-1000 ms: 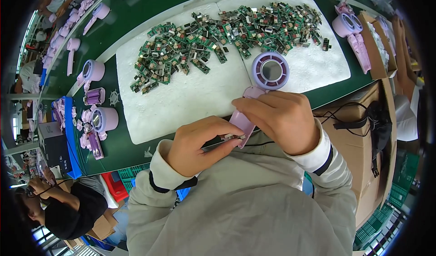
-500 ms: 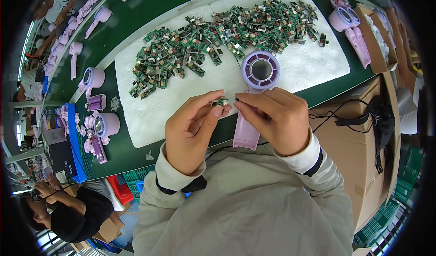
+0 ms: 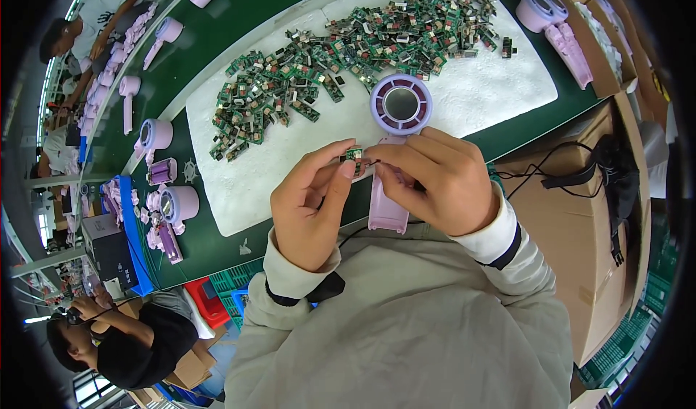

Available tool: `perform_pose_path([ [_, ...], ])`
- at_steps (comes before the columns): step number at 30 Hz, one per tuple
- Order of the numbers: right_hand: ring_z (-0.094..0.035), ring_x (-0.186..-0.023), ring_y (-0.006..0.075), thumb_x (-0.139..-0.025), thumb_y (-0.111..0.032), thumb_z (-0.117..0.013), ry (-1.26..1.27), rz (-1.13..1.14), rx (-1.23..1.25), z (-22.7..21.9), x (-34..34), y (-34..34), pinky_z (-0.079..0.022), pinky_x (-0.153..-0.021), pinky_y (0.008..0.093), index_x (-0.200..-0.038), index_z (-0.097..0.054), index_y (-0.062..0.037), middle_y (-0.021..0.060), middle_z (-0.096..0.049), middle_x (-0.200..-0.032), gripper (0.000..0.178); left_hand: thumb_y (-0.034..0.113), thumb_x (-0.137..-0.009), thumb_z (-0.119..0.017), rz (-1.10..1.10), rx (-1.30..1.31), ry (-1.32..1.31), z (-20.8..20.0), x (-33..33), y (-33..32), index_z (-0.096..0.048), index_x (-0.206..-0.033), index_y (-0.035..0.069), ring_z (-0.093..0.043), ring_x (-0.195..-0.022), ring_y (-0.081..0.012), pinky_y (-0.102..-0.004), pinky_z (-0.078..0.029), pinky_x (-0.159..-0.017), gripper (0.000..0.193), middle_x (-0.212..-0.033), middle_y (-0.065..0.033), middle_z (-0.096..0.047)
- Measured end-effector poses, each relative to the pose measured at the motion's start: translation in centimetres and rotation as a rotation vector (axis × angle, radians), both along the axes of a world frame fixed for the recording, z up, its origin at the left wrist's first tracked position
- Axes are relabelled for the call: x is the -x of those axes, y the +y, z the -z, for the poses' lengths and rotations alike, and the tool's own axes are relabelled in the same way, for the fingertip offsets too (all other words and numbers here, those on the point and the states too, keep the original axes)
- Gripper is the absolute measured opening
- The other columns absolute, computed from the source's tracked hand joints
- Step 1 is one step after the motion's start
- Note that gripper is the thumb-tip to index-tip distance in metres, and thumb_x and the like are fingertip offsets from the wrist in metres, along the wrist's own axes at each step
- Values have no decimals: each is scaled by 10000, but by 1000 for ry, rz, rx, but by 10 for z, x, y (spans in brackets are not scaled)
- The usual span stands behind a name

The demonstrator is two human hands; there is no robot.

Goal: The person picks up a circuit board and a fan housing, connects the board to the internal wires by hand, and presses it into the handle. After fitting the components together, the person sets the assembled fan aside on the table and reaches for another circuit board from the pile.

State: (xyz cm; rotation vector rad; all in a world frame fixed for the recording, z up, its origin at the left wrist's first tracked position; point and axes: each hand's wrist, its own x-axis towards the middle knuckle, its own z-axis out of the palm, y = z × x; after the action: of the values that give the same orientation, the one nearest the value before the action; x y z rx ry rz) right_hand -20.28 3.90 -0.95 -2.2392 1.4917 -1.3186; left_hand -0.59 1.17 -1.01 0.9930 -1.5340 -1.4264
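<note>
My left hand [image 3: 312,202] pinches a small green circuit board [image 3: 354,154] between thumb and fingertips. My right hand [image 3: 438,180] meets it from the right, its fingertips on the board's thin wire. Under my hands lies a lilac hand-held fan housing [image 3: 399,108], round head pointing away and handle [image 3: 384,213] toward me, partly hidden by my right hand. A large heap of green circuit boards [image 3: 341,54] covers the far part of a white foam mat [image 3: 254,184].
The mat lies on a green bench [image 3: 196,242]. More lilac fan parts [image 3: 167,206] sit to the left and at the far right [image 3: 544,10]. A cardboard box [image 3: 580,213] with black cables stands to the right. Other people work at the left and lower left.
My hands have risen off the fan handle and now hold a small circuit board between them. The fan housing has shifted slightly left, toward the mat's middle.
</note>
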Motion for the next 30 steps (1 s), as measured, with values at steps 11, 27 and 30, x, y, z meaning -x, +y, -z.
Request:
perform_pose_path([
  [11, -512, -565, 191, -734, -13, -773, -70, 13, 35, 1, 0, -1, -422, -505, 325, -917, -708, -54, 24, -535, -648, 199, -16, -992, -613, 28, 39, -31, -2, -1, 0, -610, -1293, -48, -686, -1062, -162, -266, -523, -930, 303, -1165, -128, -696],
  [27, -454, -527, 135, -760, 5, -790, -331, -185, -185, -2, 16, 3, -378, -514, 301, -924, -732, -53, 2, -518, -611, 183, -100, -953, -615, 297, 13, 162, 6, -15, -14, -666, -1251, -32, -680, -1084, -256, -343, -578, -907, 310, -1248, -214, -653],
  [30, -443, -521, 108, -784, -1, -802, -448, -217, -353, -3, 22, 6, -376, -521, 288, -943, -742, -52, -7, -525, -612, 178, -98, -954, -615, 346, -97, 236, 6, -16, -15, -669, -1254, -17, -684, -1072, -276, -360, -591, -887, 315, -1249, -215, -645],
])
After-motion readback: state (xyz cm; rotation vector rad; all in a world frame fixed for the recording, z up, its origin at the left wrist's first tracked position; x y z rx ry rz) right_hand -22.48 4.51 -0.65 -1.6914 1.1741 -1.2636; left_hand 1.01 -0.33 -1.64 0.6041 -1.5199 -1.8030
